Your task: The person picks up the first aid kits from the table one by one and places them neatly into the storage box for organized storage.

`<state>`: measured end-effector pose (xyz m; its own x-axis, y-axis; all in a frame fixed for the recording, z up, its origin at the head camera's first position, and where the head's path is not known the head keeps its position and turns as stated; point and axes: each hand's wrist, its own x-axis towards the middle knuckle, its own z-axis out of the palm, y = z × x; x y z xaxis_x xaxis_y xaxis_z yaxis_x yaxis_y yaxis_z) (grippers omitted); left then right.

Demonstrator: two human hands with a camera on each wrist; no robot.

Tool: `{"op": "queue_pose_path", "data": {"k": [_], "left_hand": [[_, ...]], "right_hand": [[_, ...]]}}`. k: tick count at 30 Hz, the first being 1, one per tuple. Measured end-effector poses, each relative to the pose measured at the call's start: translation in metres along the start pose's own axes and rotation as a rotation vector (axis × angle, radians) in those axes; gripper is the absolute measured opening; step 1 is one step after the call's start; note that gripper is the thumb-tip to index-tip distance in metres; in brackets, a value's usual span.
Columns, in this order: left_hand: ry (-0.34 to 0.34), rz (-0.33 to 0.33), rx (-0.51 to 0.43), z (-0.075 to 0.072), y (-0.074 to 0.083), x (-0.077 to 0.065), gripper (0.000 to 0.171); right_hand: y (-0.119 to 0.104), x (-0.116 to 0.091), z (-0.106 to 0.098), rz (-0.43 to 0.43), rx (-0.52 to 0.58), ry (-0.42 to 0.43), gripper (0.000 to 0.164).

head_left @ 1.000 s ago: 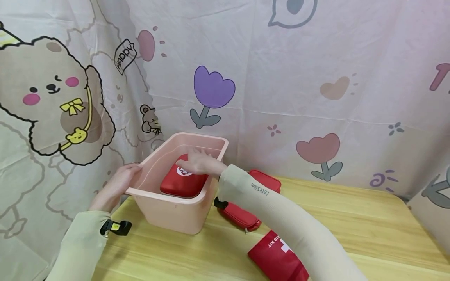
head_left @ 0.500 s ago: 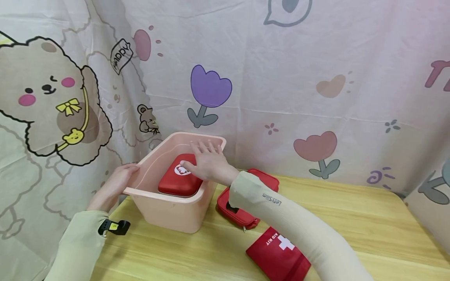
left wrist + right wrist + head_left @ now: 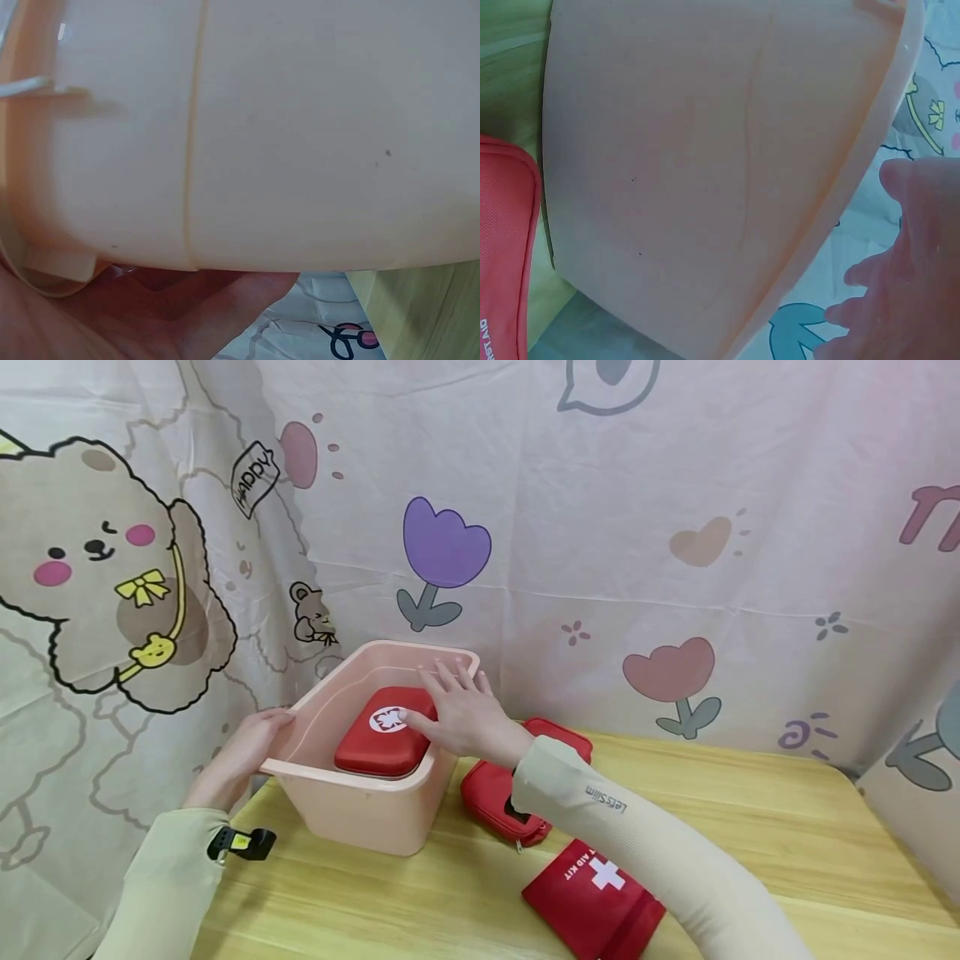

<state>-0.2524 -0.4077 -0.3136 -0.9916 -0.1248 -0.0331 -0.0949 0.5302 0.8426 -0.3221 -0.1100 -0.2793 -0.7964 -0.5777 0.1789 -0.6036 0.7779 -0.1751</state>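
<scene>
A pink plastic bin [image 3: 352,814] stands on the table, its mouth facing up. My left hand [image 3: 242,750] grips its left rim; in the left wrist view this hand [image 3: 217,319] shows beside the bin's wall, its fingertips hidden. Inside the bin sits a red hard-shell case [image 3: 378,747] with a white round emblem. My right hand [image 3: 472,717] is held over the right rim, fingers spread and straight, partly covering the case. In the right wrist view the right hand [image 3: 915,255] appears apart from the bin's rim.
Right of the bin lie a red zipped pouch [image 3: 491,793], another red case [image 3: 562,739] behind it, and a red first aid kit bag [image 3: 577,902] with a white cross nearer the front. A printed curtain [image 3: 540,527] hangs behind the wooden table [image 3: 712,810].
My right hand has moved right and back from above the case to the bin's right rim, its fingers now spread. The left hand stays on the rim. The head view has shifted slightly.
</scene>
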Motion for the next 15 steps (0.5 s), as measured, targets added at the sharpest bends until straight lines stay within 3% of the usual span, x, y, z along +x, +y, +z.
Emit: {"op": "queue_pose_path", "data": {"k": [15], "left_hand": [[0.006,-0.011,-0.002,0.0,-0.001,0.003,0.061]], "right_hand": [[0.034,-0.028,0.002,0.052,-0.012,0.031,0.082]]}}
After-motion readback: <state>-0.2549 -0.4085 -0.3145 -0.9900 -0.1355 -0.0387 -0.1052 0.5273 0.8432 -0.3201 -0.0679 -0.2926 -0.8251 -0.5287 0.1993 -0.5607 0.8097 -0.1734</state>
